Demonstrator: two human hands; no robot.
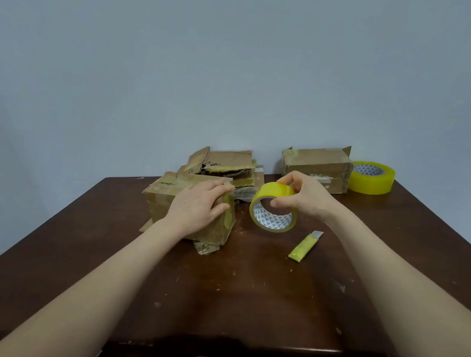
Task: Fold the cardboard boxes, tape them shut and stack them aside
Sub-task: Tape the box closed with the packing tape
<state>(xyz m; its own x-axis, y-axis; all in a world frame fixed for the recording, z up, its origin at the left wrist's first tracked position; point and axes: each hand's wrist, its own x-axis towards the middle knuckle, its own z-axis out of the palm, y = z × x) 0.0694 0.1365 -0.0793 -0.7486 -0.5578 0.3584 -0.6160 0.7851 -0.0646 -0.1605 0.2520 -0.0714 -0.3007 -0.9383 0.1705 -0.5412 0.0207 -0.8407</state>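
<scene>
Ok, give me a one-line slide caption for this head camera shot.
Left hand rests on a folded cardboard box on the table while the right hand holds a yellow tape roll beside it.

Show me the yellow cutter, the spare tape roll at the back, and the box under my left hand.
yellow cutter [304,246]: head view, middle of its handle.
spare tape roll [372,186]: head view, its outer yellow wall.
front box [159,201]: head view, its bare side face.
</scene>
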